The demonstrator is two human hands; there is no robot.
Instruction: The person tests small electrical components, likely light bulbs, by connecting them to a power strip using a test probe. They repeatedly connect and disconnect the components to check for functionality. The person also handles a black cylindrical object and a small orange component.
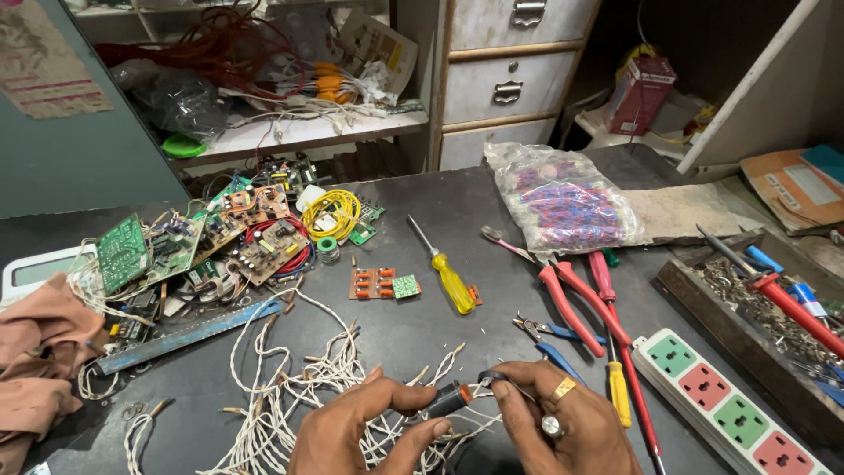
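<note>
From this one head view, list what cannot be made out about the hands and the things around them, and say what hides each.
- Small black part with an orange band: its ends are covered by the left hand and right hand.
- Both wrists: cut off by the bottom edge.
- Power strip: far end cut by the bottom-right corner.
- Parts in the clear bag: too small and blurred by plastic.
- Pile of circuit boards: lower boards hidden by upper ones.

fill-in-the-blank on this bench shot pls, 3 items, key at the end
1. Both hands, left hand and right hand, grip one small black ____.
2. The screwdriver lying mid-table has a ____ handle.
3. The power strip lies to the person's ____.
Missing words: cylinder; yellow; right
</note>
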